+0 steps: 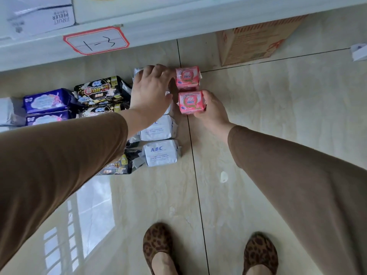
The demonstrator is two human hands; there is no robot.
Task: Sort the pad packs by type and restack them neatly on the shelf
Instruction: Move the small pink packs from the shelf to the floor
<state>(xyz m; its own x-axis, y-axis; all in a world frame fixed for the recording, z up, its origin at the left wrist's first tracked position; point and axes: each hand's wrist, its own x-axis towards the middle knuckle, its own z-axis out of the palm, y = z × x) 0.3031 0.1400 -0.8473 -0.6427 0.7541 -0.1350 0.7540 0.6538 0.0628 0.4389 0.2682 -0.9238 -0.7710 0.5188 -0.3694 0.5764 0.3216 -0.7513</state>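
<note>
Purple packs [46, 100] far left on tiled floor [278, 116], black packs [102, 90] beside them. White ABC packs [161, 152] lined up next — left hand [150, 92] over upper ones, fingers spread, fingertips touching far pink pack [187, 77]. Right hand [210, 110] clamped on near pink pack [191, 102] — just below first. Cardboard box [252, 42] beyond, under shelf edge [158, 22].

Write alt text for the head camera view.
Seen from above, a person's right hand holds a pink pad pack beside a second pink pack that the left hand touches, on a tiled floor next to sorted white, black and purple packs.
</note>
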